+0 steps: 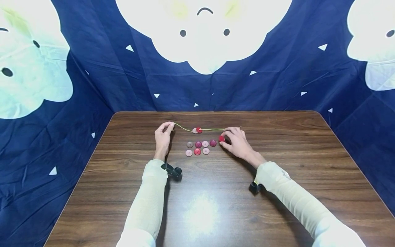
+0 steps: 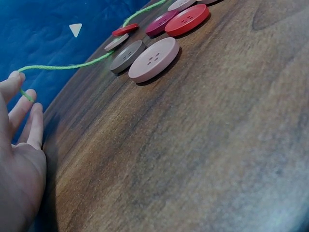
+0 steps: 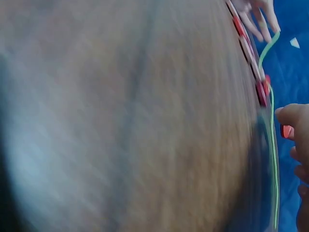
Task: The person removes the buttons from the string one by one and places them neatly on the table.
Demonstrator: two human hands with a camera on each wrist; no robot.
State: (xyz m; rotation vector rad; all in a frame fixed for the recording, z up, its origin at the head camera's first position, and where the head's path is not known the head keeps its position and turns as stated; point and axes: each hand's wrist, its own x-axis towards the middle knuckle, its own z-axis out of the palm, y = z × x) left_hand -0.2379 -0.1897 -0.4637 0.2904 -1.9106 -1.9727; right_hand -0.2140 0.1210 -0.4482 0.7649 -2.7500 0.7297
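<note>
The left hand [image 1: 163, 136] pinches one end of a green yarn [image 1: 185, 128] at the far side of the desk [image 1: 216, 206] in the head view, while the right hand [image 1: 236, 140] has its fingers curled on a red button [image 1: 221, 138] and seems to hold the yarn's other end. Two buttons, one red [image 1: 199, 130] and one pale [image 1: 194, 130], already sit on the strand between the hands; seven loose buttons [image 1: 201, 147] lie in two rows just below it. In the left wrist view the yarn [image 2: 63, 66] runs from the fingertips [image 2: 14, 79] toward a grey button [image 2: 126, 56] and a pink button [image 2: 153, 59], with a large red one [image 2: 187, 20] behind. If the pinch slackens, I judge the threaded pair could slide off the open end. The right wrist view is blurred; the yarn [image 3: 273, 145] and a glimpse of red at the fingers [image 3: 287, 131] show. The loose rows lie near the right hand's path and could be scattered by a careless sweep.
</note>
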